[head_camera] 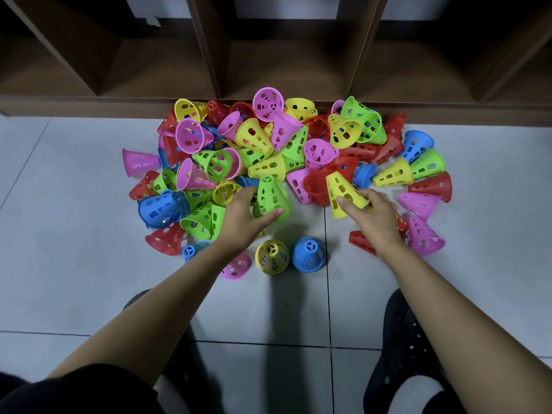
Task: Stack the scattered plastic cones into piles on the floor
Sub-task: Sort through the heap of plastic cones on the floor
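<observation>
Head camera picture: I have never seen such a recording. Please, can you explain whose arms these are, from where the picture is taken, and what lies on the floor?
There is no machine here. A person wears a camera on the head, and it looks down at their own two bare arms. The left hand grips a green cone; the right hand pinches a yellow cone. Beyond them a heap of cones in five colours lies on the tiled floor, against a wooden shelf. Nearer the person, a second yellow cone and a blue cone stand upright, side by side. The dark shapes at the bottom are the person's shoes.
</observation>
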